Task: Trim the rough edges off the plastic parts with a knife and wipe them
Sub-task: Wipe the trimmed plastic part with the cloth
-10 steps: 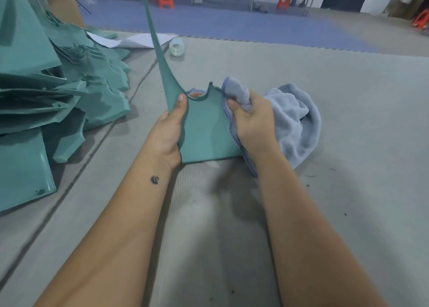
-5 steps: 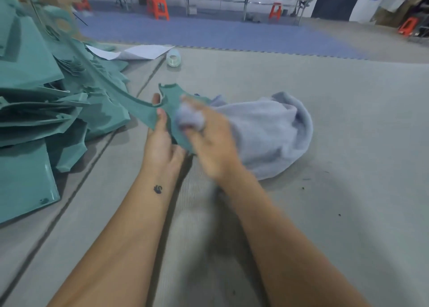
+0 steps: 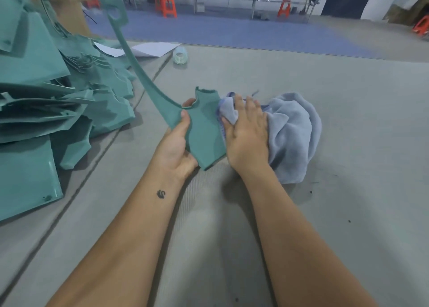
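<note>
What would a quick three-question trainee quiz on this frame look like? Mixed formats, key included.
1. True or false: the left hand grips the teal plastic part by its wide end.
2. Multiple choice: the right hand is A) holding a knife, B) holding the blue cloth against the part's edge, C) resting bare on the mat.
3. Short answer: where do the other teal parts lie?

Key
1. True; the thumb lies on its face, and the narrow arm with a loop rises up and away.
2. B
3. In a pile of teal parts to the person's left.
</note>
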Tool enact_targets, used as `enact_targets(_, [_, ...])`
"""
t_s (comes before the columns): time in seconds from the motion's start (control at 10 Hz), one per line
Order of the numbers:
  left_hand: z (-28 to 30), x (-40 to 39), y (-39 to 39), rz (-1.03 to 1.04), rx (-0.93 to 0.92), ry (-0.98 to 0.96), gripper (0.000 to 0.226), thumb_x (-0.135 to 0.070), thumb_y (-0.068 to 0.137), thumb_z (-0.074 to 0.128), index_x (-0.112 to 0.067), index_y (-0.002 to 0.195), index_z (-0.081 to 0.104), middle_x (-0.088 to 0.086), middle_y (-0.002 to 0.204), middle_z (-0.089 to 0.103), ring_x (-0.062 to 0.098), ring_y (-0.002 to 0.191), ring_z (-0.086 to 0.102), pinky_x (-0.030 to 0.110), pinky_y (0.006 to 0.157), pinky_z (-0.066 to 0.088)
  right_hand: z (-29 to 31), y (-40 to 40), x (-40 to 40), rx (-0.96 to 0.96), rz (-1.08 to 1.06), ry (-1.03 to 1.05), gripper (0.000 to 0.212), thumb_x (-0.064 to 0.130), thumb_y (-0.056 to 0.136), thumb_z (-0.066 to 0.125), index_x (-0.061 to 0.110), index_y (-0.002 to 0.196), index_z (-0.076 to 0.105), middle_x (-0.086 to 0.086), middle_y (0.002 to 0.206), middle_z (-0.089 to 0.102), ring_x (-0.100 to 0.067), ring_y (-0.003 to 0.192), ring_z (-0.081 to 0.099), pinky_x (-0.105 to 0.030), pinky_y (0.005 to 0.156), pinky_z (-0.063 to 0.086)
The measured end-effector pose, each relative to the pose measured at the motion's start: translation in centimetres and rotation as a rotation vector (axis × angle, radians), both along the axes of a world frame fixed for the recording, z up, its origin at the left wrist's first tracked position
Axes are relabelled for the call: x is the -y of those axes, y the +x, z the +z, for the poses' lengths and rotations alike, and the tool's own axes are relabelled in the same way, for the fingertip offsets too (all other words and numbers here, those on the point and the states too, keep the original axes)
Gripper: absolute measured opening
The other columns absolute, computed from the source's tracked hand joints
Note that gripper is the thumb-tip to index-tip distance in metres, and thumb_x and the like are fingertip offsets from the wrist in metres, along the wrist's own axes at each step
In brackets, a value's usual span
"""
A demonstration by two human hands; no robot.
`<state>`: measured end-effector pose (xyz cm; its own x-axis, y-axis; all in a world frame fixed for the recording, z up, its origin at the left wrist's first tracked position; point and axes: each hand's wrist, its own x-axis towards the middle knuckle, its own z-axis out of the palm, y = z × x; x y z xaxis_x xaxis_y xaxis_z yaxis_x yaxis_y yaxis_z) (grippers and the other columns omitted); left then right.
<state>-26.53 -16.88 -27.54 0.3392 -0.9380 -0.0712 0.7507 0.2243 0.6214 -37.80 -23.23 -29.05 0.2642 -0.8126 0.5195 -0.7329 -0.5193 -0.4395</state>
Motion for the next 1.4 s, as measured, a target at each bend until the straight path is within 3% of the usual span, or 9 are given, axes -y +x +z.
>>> enact_targets(0.2, [0.7,0.0,1.4,0.164,-0.053,0.064,0.036,-0.030,0.102,0.042,-0.012,0.131,0.055,0.007,0.118,0.068,0.020,0.099,0.069,0.040,0.082,0.058,2.2,-1.2,-0.7,0.998,-0.149,-0.058,0.039,0.046,0.093,0.051,0.012,0.074,0.052,0.013,0.061,0.054,-0.006,0.057,0.054,-0.032,0.057,0.047])
enact_targets(0.4, [0.9,-0.1,0.0,0.102,-0.207,-0.083,0.056,-0.045,0.103,0.026,-0.008,0.135,0.052,0.012,0.131,0.060,0.024,0.118,0.059,0.039,0.103,0.045,2.6,0.9,-2.7,0.561,-0.038,0.285,0.057,0.059,0.099,0.028,0.020,0.113,0.066,-0.006,0.109,0.069,-0.026,0.105,0.062,-0.019,0.084,0.036])
enact_targets(0.6, [0.7,-0.8,-0.5,-0.212,-0.220,0.084,0.059,-0.045,0.098,0.043,0.002,0.132,0.053,0.024,0.132,0.056,0.034,0.123,0.054,0.044,0.112,0.034,2.8,1.5,-2.5,0.537,0.156,0.569,0.093,0.039,0.087,0.068,0.032,0.155,0.004,0.001,0.152,0.035,-0.022,0.135,0.040,-0.028,0.105,0.034])
enact_targets(0.8, [1.6,-1.1,-0.4,-0.231,0.694,0.481,0.038,-0.026,0.101,0.039,-0.005,0.076,0.059,0.011,0.054,0.066,0.015,0.040,0.061,0.018,0.035,0.044,3.6,-2.4,-0.3,0.480,-0.365,0.187,0.037,0.047,0.087,0.041,0.018,0.083,0.064,0.004,0.081,0.060,-0.014,0.065,0.061,-0.020,0.057,0.046])
enact_targets(0.9, [2.2,-2.2,0.2,0.004,1.178,0.277,0.046,-0.032,0.096,0.049,-0.014,0.056,0.062,0.008,0.042,0.057,0.013,0.031,0.046,0.016,0.035,0.033,3.4,-4.8,1.6,0.680,-0.310,0.347,0.037,0.052,0.088,0.047,0.021,0.079,0.064,0.006,0.084,0.066,-0.013,0.072,0.064,-0.026,0.065,0.048])
enact_targets(1.0, [2.8,-2.5,0.8,-0.027,0.910,0.065,0.048,-0.041,0.089,0.051,-0.017,0.051,0.065,0.007,0.038,0.052,0.014,0.029,0.042,0.014,0.033,0.030,3.2,-6.5,3.1,0.859,-0.277,0.312,0.039,0.040,0.093,0.058,0.019,0.061,0.053,0.012,0.060,0.054,0.001,0.053,0.048,-0.023,0.056,0.040])
enact_targets(1.2, [2.4,-3.1,1.5,-0.972,0.089,-0.238,0.068,-0.047,0.093,0.042,0.005,0.137,0.045,0.035,0.093,0.067,0.038,0.071,0.070,0.034,0.061,0.059,3.1,-8.9,3.8,0.913,-0.340,0.170,0.052,0.033,0.092,0.063,0.022,0.051,0.034,0.010,0.044,0.032,-0.002,0.037,0.031,-0.017,0.042,0.025])
enact_targets(1.3, [2.7,-2.5,-1.1,-0.740,-0.299,-0.423,0.045,-0.045,0.094,0.042,-0.025,0.134,0.034,0.026,0.139,0.049,0.046,0.112,0.059,0.045,0.091,0.051,2.9,-8.9,3.2,0.779,-0.333,0.113,0.051,0.038,0.093,0.059,0.020,0.052,0.036,0.009,0.047,0.036,-0.001,0.040,0.039,-0.016,0.041,0.028])
enact_targets(1.4, [3.3,-1.8,-3.2,-0.208,0.114,-0.241,0.053,-0.043,0.085,0.055,-0.029,0.133,0.038,0.011,0.134,0.058,0.028,0.120,0.058,0.036,0.102,0.047,3.0,-8.2,3.0,0.626,-0.301,0.082,0.045,0.038,0.096,0.055,0.024,0.056,0.039,0.010,0.053,0.044,-0.001,0.050,0.043,-0.023,0.047,0.027])
